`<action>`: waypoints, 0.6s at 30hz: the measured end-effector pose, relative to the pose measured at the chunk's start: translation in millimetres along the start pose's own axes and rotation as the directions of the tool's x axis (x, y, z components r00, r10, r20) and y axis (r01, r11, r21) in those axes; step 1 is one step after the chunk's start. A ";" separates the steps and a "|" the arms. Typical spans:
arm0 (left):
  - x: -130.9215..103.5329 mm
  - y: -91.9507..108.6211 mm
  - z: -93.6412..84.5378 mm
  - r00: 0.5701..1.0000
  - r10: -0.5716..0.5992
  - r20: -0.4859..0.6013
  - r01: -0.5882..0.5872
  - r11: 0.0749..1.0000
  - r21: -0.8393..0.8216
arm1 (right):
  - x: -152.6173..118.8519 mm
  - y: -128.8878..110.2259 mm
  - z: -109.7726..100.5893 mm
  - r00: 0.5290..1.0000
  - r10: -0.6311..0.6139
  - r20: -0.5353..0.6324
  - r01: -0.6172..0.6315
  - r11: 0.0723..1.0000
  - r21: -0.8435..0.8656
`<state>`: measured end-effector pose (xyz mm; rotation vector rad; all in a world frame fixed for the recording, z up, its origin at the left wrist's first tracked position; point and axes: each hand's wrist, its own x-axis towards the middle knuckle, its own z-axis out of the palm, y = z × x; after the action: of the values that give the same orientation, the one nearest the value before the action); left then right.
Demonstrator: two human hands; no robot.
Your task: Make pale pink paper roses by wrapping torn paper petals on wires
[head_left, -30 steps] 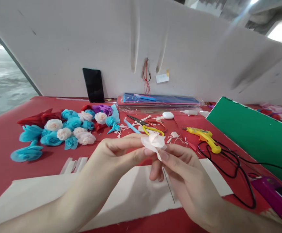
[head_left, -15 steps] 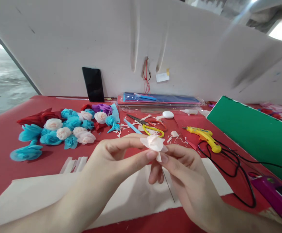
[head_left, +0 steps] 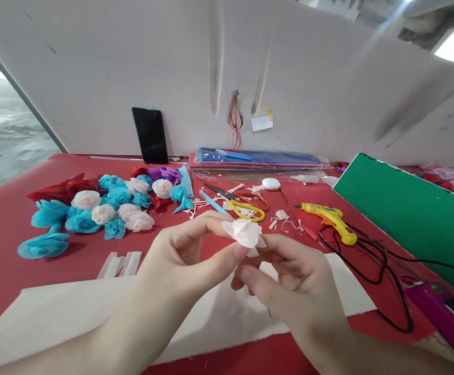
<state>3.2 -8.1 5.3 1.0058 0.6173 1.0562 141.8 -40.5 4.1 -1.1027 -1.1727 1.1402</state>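
"Where's the pale pink paper flower point(head_left: 246, 233) just now?"

"Near the middle of the frame, held up above the cream paper sheet point(head_left: 74, 304), between the left hand point(head_left: 180, 265) and the right hand point(head_left: 303, 291)."

"What are the fingers doing?"

"The left thumb and forefinger pinch the left side of the petals. On the right, the fingers are curled in just under the bloom with the thumb laid across toward them; what they grip is hidden, so I can't tell."

"How would you expect it to handle?"

"Almost weightless, I'd say, and soft. The petals look like thin crepe paper, flaring and folding at the edges, so they'd likely crease or tear under a hard squeeze. Not slippery, to judge by the matt surface."

"Is any part of it stiff?"

"Probably the stem. A thin dark wire tip point(head_left: 269, 313) shows below the right hand, at the lower centre of the frame; I take it to belong to the flower, though the join is covered."

"So where would you take hold?"

"Low down, where the petals gather, with a light pinch, and steady the wire beneath. I'd leave the loose outer rims alone; they look the most fragile."
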 end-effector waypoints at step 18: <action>-5.1 -10.6 -9.1 0.994 0.057 0.094 -0.062 0.997 0.049 | -2.3 4.3 -8.8 0.992 -0.076 0.099 0.067 0.993 0.095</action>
<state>-1.9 -11.0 -8.4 1.1178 0.5438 1.0445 150.1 -42.7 -1.0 -0.9342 -1.2180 1.1946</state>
